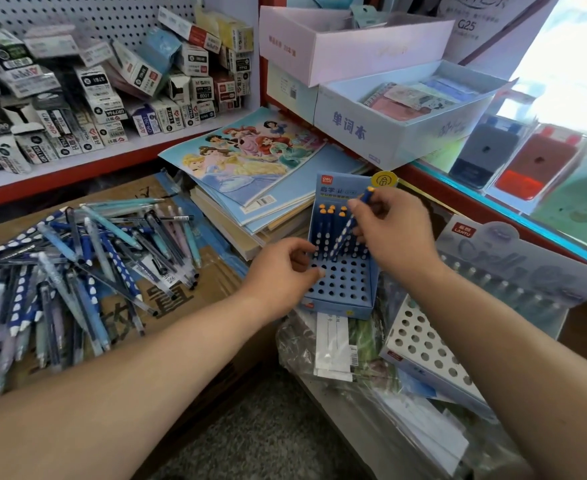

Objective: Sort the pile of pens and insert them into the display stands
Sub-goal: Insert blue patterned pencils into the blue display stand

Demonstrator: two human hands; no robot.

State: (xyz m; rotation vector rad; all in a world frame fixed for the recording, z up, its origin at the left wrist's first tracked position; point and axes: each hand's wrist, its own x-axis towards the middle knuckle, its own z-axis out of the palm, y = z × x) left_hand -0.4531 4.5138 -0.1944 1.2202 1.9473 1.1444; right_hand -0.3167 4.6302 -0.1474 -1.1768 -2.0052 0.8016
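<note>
**Q:** What lay around the work, and what crowded it?

**A:** A pile of pens point(77, 268), blue, teal and spotted, sprawled over a flattened cardboard sheet point(181, 296) on the left. Behind it a shelf held small refill boxes point(94, 98), stacked unevenly. A stack of colouring books point(250, 157) lay just behind the blue display stand point(335, 308). The stand itself sat on plastic-wrapped packs point(333, 344). To its right, touching or nearly so, lay a white stand point(420, 341) full of round holes. Beyond that lay a grey carded display point(513, 265) with a row of pale pens.

**Q:** And the containers?

**A:** The blue display stand had a grid of holes. A few spotted pens with yellow tops point(326, 223) stood upright in its back rows, and the front rows were unfilled. An open pale box point(389, 133) on the surface behind held notebooks.

**Q:** What were the hands doing?

**A:** The right hand point(394, 233) pinched a spotted blue pen point(343, 239) between thumb and fingers. The pen tilted, its tip down among the back holes of the stand. The left hand point(285, 268) had curled fingers gripping the stand's left edge.
</note>
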